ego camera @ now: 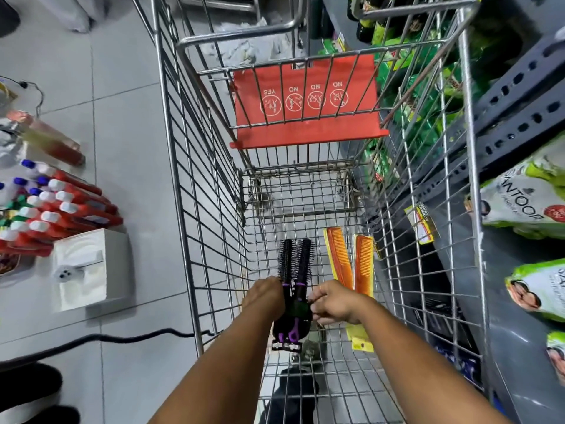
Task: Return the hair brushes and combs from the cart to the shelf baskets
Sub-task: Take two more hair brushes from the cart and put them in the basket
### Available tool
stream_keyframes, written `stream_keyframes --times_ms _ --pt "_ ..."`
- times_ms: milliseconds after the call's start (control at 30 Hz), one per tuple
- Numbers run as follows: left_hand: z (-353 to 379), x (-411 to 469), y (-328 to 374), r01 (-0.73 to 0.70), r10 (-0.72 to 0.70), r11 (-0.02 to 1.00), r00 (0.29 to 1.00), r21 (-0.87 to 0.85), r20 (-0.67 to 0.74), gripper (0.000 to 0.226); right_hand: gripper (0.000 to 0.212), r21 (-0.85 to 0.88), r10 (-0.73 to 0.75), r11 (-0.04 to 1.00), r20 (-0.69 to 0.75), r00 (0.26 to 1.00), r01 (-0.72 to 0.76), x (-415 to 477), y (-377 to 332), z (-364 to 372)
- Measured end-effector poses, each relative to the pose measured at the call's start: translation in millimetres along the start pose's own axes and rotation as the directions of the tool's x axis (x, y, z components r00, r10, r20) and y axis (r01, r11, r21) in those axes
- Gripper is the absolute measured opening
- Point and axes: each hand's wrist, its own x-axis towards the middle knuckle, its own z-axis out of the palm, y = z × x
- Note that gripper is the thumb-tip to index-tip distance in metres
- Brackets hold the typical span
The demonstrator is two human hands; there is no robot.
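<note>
Both my forearms reach down into the wire shopping cart (195, 166). My left hand (266, 296) is wrapped around the handles of two black round brushes (295, 264) with purple trim – fingers curled closed on them, bristle heads pointing away from me, side by side and touching. My right hand (333, 301) is at the same handles from the other side, fingers partly curled and touching the brush grips; can't tell if it's actually clamping or just resting on them. Just right of the brushes – two orange combs (351, 261) in yellow packaging, lying on the cart floor against the right wall, angled into a V. Further out, the red child-seat flap (305, 117) with YES/NO icons is folded down. Right of the cart: grey shelf (516, 117) with green packets. Left on the floor tiles: a white box (91, 267) and red bottles (61, 209) with white caps.
</note>
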Motion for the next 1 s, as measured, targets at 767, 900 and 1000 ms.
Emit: stream_keyframes --times_ms 767,900,1000 --pt "-67 -42 5 -0.055 0.057 0.667 0.998 -0.743 -0.022 0.016 0.02 0.015 -0.164 0.983 -0.378 0.911 0.183 -98 -39 -35" --pt "-91 -71 2 -0.149 0.122 0.604 0.988 -0.783 -0.095 0.013 0.018 0.036 -0.226 0.964 -0.414 0.882 0.263 -141 -56 -34" --pt "-115 -103 1 -0.233 0.207 0.566 0.969 -0.791 -0.138 0.004 0.019 0.04 -0.285 0.943 -0.416 0.864 0.33 -182 -69 -31"
